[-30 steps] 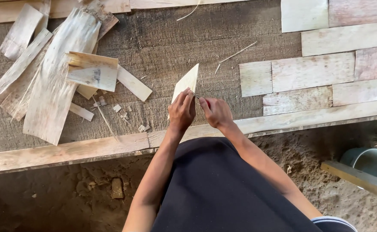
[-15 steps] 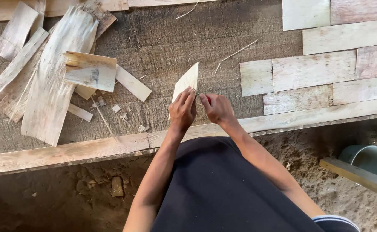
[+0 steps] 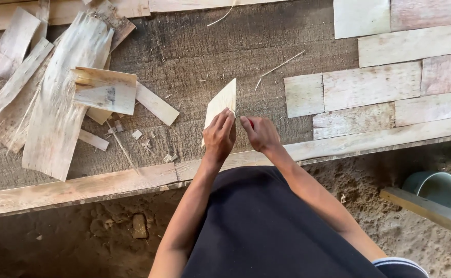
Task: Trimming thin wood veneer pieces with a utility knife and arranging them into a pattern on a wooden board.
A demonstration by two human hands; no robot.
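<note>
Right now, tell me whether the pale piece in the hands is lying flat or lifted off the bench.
Lifted. The pale piece stands tilted; the left hand pinches its lower edge, the right hand beside it.

A weathered grey rough-grained wooden workbench [image 3: 194, 51] carries the material; a pale wooden edge rail [image 3: 81, 188] runs along its near side; a heap of long pale bark-like sheets [image 3: 56, 113] lies at left; flat rectangular pale cut pieces [image 3: 374, 87] lie edge to edge at right; small offcut chips [image 3: 143, 141] and thin pale splinters [image 3: 282, 64] lie between.
</note>
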